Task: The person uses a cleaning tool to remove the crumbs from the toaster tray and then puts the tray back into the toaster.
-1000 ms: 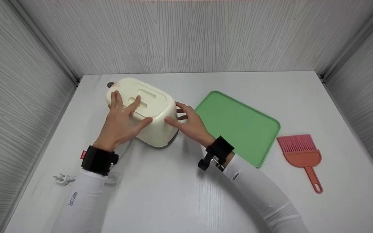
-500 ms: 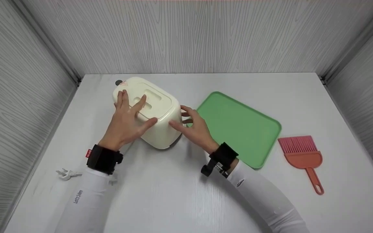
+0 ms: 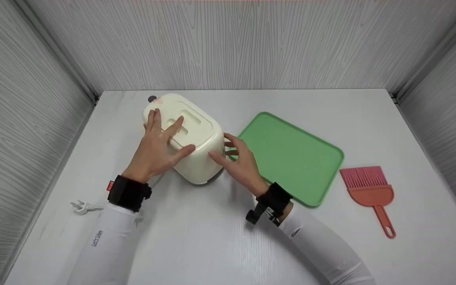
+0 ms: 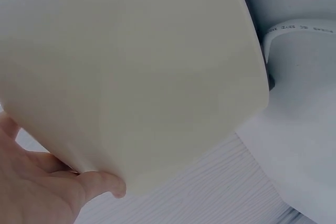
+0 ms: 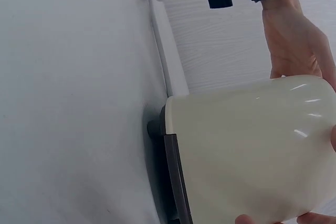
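Note:
A cream toaster (image 3: 200,130) stands at an angle on the table, left of the middle, with two recesses in its top and a dark knob (image 3: 152,98) at its far left end. Splayed over the top's near side, my left hand (image 3: 154,148) touches it, the thumb at the near edge. My right hand (image 3: 242,162) holds the right end, thumb on the near side and bent fingers round the far side, fingertips partly hidden. In the right wrist view a dark strip (image 5: 178,177) runs along the toaster's lower edge. Whether its base bears on the table is unclear.
A green tray (image 3: 291,154) lies right of the toaster, close to my right fingers. Beyond it lies an orange dustpan-shaped brush (image 3: 370,194) with pink bristles. A white plug (image 3: 81,206) on a cord lies at the left, beside my left sleeve.
Both hands and the toaster have shifted a little to the right, nearer the green tray. The plug and its cord have shifted slightly right and up. Tray and brush have stayed put.

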`<action>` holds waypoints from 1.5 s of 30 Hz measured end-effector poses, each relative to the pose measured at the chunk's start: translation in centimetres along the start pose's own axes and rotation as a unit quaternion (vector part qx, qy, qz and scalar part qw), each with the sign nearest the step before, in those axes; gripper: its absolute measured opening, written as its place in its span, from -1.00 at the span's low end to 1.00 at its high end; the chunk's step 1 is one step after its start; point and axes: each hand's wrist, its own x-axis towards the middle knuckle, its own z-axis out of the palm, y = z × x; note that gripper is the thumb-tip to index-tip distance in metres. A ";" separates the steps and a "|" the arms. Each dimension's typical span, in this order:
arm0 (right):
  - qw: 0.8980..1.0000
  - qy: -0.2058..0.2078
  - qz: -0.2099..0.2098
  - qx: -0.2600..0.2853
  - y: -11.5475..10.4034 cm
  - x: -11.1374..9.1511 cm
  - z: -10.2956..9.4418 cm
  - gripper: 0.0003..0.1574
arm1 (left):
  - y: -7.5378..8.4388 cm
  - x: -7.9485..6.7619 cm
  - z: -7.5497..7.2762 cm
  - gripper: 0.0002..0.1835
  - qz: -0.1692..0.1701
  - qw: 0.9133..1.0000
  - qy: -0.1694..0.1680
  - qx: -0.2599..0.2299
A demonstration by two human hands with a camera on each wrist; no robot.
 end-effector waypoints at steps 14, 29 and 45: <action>1.000 0.025 0.012 0.011 -0.1 -1.1 0.1 -0.09 | 0.3 0.6 0.3 -0.03 0.016 1.000 0.003 0.005; 0.997 -0.014 0.056 0.060 0.6 -1.2 -1.3 -0.23 | 0.5 0.3 1.0 -0.05 0.044 0.998 0.024 0.032; 0.969 -0.003 0.157 0.192 2.1 -3.6 -0.7 -0.31 | 2.1 -2.3 2.2 -0.18 0.151 0.980 0.123 0.049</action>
